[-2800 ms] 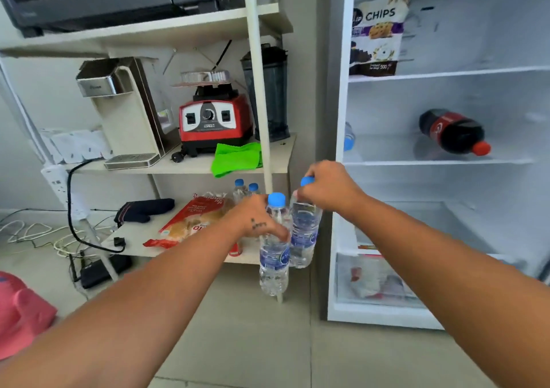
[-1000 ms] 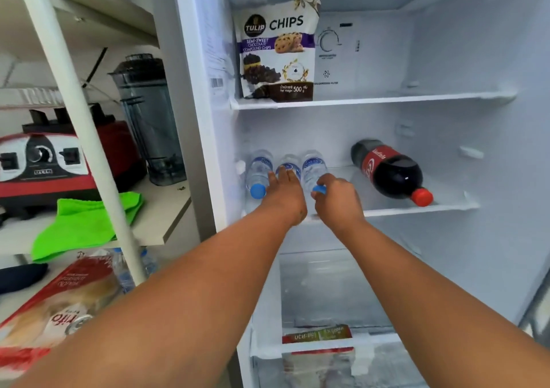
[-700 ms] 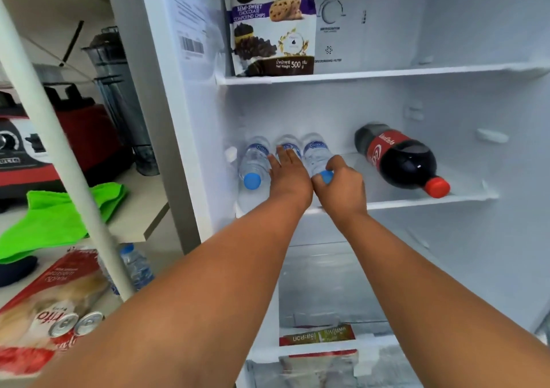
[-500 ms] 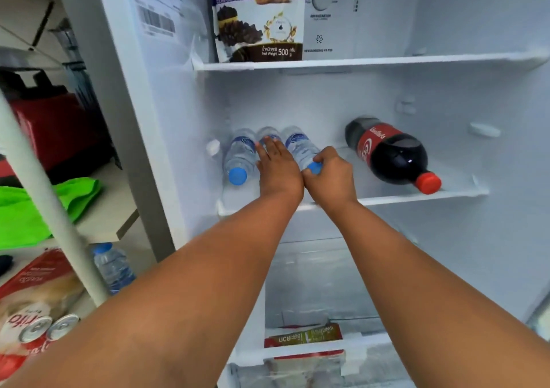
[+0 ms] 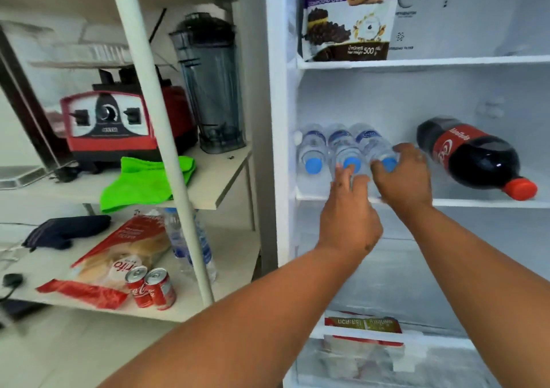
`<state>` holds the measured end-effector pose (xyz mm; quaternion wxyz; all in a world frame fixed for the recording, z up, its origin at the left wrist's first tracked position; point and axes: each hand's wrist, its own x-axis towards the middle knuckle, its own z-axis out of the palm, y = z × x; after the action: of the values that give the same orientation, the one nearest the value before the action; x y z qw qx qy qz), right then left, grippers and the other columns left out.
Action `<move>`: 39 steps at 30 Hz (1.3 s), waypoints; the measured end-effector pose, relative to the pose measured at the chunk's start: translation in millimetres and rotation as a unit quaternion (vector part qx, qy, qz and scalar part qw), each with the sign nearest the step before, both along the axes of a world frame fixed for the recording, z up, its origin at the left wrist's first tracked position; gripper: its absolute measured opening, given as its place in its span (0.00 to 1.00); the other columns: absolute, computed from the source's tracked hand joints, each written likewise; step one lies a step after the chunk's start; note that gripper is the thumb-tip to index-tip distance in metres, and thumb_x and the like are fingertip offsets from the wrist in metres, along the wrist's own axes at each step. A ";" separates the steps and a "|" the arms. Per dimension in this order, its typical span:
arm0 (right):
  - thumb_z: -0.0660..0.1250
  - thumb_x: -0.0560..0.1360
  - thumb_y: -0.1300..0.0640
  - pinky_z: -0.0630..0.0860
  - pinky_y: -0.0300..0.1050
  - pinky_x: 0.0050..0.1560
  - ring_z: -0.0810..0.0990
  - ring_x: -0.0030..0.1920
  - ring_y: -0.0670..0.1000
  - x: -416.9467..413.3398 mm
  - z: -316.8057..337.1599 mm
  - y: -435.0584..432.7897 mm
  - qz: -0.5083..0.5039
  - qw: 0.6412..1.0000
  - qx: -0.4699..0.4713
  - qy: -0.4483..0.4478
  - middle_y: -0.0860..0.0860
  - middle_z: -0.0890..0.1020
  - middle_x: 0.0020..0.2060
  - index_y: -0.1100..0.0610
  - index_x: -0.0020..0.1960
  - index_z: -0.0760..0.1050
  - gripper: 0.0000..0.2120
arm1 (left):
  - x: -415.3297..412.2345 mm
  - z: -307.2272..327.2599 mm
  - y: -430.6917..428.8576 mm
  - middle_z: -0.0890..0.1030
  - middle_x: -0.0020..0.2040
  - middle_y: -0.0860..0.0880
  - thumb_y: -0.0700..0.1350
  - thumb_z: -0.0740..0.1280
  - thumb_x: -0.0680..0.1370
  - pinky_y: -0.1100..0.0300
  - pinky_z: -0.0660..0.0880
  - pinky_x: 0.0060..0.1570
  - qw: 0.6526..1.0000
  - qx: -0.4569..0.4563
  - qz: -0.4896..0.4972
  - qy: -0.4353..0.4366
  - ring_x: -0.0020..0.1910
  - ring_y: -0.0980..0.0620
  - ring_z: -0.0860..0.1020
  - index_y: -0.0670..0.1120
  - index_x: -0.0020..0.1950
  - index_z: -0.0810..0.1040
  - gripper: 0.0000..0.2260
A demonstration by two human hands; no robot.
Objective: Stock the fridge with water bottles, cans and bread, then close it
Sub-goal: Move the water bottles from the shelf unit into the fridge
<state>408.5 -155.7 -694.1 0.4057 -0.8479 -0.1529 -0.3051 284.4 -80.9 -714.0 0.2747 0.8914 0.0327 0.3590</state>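
Observation:
Three water bottles lie side by side on the fridge's middle shelf (image 5: 476,202), blue caps toward me: left bottle (image 5: 311,149), middle bottle (image 5: 342,146), right bottle (image 5: 372,143). My left hand (image 5: 348,218) is in front of the middle bottle, its straight fingertips touching that bottle's cap. My right hand (image 5: 401,179) curls around the right bottle's neck, with the cap showing between thumb and fingers. On the rack's lower shelf outside the fridge are two more water bottles (image 5: 190,239), two red cans (image 5: 150,286) and a bag of bread (image 5: 119,256).
A large cola bottle (image 5: 476,158) lies right of my hands on the same shelf. A chips bag (image 5: 348,15) stands on the shelf above, a crisper drawer (image 5: 363,358) sits below. The rack holds a red blender (image 5: 110,120), dark jar (image 5: 211,84), green cloth (image 5: 143,179) and dark mitt (image 5: 65,230); its white post (image 5: 160,137) stands in front.
Both carried bottles now lie on the fridge shelf beside the first one. My left hand has slid back off the middle bottle to its cap; my right hand stays on the right bottle.

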 end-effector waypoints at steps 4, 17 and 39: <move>0.65 0.74 0.61 0.72 0.56 0.57 0.72 0.55 0.61 -59.6 -3.0 11.1 0.047 0.976 0.118 -0.177 0.58 0.74 0.55 0.64 0.58 0.71 0.15 | -77.8 -43.4 14.4 0.68 0.72 0.50 0.42 0.63 0.77 0.52 0.74 0.62 0.999 0.026 -0.040 0.026 0.68 0.48 0.72 0.46 0.62 0.77 0.14; 0.67 0.71 0.68 0.72 0.42 0.54 0.75 0.49 0.56 -282.7 -30.4 174.6 0.358 0.873 -0.062 -0.326 0.61 0.79 0.46 0.66 0.46 0.80 0.05 | -208.8 -95.8 267.2 0.79 0.43 0.44 0.44 0.65 0.70 0.54 0.76 0.34 0.957 0.284 0.038 -0.040 0.40 0.45 0.77 0.41 0.44 0.81 0.09; 0.66 0.75 0.62 0.63 0.56 0.71 0.54 0.76 0.58 -184.6 -106.5 370.0 0.185 0.865 -0.429 0.182 0.52 0.46 0.78 0.55 0.78 0.38 0.44 | -94.4 -97.9 424.1 0.42 0.80 0.47 0.40 0.72 0.72 0.38 0.61 0.71 0.890 0.214 0.119 0.384 0.79 0.41 0.47 0.52 0.79 0.37 0.49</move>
<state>223.8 214.3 -800.6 0.0715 -0.9350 -0.3459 0.0308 190.1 343.2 -811.8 -0.0017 0.9864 0.1637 0.0169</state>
